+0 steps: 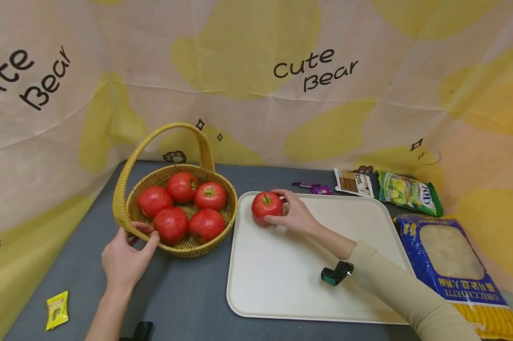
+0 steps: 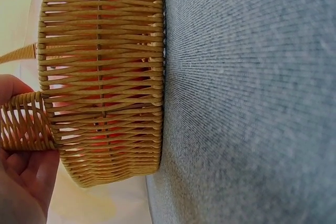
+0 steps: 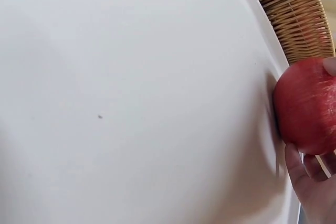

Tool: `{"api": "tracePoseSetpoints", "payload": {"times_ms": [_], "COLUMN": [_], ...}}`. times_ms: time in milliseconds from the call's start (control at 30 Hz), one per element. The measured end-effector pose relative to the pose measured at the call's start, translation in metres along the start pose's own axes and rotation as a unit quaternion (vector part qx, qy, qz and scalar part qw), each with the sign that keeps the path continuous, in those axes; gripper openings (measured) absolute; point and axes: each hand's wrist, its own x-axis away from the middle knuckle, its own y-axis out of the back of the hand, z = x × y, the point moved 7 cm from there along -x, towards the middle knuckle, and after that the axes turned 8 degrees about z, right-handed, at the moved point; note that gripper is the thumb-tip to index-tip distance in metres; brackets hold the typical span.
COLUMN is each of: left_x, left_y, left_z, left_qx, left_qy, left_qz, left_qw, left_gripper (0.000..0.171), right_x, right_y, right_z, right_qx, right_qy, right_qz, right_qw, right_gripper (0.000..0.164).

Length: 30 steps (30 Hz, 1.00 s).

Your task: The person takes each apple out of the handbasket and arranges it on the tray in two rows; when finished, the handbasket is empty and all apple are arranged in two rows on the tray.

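Note:
A wicker basket with a tall arched handle stands at the left, holding several red apples. My left hand grips the foot of the handle at the basket's near-left rim; in the left wrist view, thumb and fingers lie on both sides of the woven handle. My right hand holds one red apple from its right side, at the far-left corner of a white tray. In the right wrist view this apple is low by the tray's edge, close to the basket.
Behind the tray lie small purple-wrapped sweets, a brown-and-white packet and a green snack bag. A large blue pasta bag flanks the tray's right edge. One yellow packet lies at the front left. A printed cloth hangs behind.

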Motion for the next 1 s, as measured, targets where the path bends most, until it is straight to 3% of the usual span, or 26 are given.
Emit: {"api": "tracePoseSetpoints", "payload": {"times_ms": [100,300,500,633,800,900,1000], "left_x": [-0.001,-0.001,0.0,-0.001,0.0,0.0,0.0], "left_y": [0.0,0.001,0.001,0.001,0.0,0.0,-0.001], "left_z": [0.0,0.001,0.001,0.001,0.0,0.001,0.001], "left_qx": [0.003,0.002,0.001,0.007,0.01,0.01,0.009], "left_qy": [-0.002,-0.001,0.002,0.0,0.001,0.002,0.0], "left_qz": [-0.001,0.003,0.003,0.003,0.004,0.004,0.003], "left_qw": [1.0,1.0,1.0,1.0,0.9999,0.9999,1.0], "left_gripper": [0.021,0.021,0.021,0.02,0.02,0.02,0.02], "right_x": [-0.002,-0.01,-0.02,-0.025,-0.03,-0.034,-0.038], "right_y": [0.003,0.012,-0.005,-0.027,-0.059,-0.074,-0.084], "right_z": [0.005,0.041,0.087,0.116,0.139,0.144,0.146], "right_qx": [0.009,0.04,0.063,0.057,0.095,0.13,0.169], "right_qy": [0.009,0.08,0.146,0.194,0.232,0.242,0.239], "right_qz": [-0.001,-0.014,0.035,0.101,0.2,0.228,0.232], "right_qw": [1.0,0.996,0.987,0.974,0.947,0.934,0.928], "right_gripper": [0.072,0.059,0.045,0.043,0.044,0.044,0.045]}}
